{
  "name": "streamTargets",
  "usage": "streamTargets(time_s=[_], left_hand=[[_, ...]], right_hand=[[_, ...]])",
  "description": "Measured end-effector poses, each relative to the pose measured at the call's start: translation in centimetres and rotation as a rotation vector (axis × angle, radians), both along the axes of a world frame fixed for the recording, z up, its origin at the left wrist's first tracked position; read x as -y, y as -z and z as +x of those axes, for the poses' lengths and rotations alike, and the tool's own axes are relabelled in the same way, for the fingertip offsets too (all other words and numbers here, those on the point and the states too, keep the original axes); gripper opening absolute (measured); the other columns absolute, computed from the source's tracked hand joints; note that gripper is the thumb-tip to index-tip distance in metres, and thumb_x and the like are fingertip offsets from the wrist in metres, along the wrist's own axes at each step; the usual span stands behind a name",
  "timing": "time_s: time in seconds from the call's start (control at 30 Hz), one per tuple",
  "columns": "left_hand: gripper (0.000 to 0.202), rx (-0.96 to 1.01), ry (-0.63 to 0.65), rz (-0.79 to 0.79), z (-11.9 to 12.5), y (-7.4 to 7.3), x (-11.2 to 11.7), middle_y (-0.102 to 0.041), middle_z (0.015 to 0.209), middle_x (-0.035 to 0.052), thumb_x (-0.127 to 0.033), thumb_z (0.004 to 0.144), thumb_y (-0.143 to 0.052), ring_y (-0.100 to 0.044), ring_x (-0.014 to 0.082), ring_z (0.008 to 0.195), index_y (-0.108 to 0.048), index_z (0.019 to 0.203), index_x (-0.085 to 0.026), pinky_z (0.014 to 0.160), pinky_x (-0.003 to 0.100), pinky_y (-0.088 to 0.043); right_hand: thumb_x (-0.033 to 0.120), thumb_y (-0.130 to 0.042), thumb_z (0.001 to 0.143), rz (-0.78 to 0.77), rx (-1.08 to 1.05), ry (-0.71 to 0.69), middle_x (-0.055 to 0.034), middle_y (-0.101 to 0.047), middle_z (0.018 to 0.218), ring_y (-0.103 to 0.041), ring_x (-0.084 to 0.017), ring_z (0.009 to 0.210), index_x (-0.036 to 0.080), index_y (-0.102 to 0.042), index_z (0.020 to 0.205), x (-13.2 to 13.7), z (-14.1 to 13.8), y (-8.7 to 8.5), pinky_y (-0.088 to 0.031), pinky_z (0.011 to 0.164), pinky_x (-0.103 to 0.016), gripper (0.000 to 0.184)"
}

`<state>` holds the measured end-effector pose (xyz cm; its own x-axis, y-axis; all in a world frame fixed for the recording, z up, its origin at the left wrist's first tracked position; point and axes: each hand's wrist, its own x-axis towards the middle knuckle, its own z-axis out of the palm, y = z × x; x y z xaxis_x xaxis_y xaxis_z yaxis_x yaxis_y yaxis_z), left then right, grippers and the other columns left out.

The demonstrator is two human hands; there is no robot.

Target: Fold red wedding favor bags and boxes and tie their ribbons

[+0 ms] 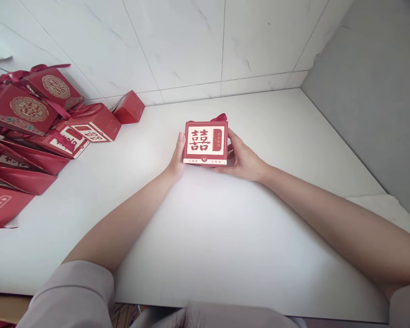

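Note:
A red and cream gift box [205, 143] with a double-happiness character on its front is held between my two hands over the middle of the white table. Dark red ribbon [221, 117] shows above its top edge. My left hand [178, 157] presses against the box's left side, thumb up and the other fingers hidden behind it. On the right side, my right hand [242, 157] grips the box, with fingers along the side and one near the bottom edge. The printed face is turned toward me.
Several red gift boxes [34, 109] with ribbons are piled at the left. One small red box [130, 108] stands by the tiled wall [187, 41] behind. A grey panel [365, 91] bounds the right side of the white table [208, 237].

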<state>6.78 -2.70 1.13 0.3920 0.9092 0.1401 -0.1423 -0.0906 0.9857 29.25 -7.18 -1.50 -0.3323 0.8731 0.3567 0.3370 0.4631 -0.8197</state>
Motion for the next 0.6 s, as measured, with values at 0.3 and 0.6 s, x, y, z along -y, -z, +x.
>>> streamTargets(time_s=[0.3,0.6], left_hand=[[0.076,-0.002,0.002,-0.008,-0.04,0.11,-0.13,-0.08,0.125,0.0033,-0.085,0.096,-0.034,-0.07,0.0325,0.132,-0.073,0.122,-0.026,0.116,0.049,-0.057],[0.077,0.008,-0.013,-0.028,-0.07,0.16,-0.13,-0.081,0.123,0.0038,-0.085,0.096,-0.032,-0.07,0.0329,0.132,-0.073,0.123,-0.025,0.118,0.05,-0.055]], right_hand=[[0.064,-0.086,0.077,0.014,0.007,0.002,-0.0171,-0.047,0.159,-0.067,-0.039,0.12,0.036,-0.011,0.169,-0.08,0.01,0.08,-0.06,0.101,-0.062,0.122],[0.065,-0.086,0.078,-0.004,-0.001,-0.003,-0.016,-0.044,0.162,-0.067,-0.038,0.118,0.038,-0.011,0.169,-0.05,0.06,0.03,-0.062,0.097,-0.061,0.121]])
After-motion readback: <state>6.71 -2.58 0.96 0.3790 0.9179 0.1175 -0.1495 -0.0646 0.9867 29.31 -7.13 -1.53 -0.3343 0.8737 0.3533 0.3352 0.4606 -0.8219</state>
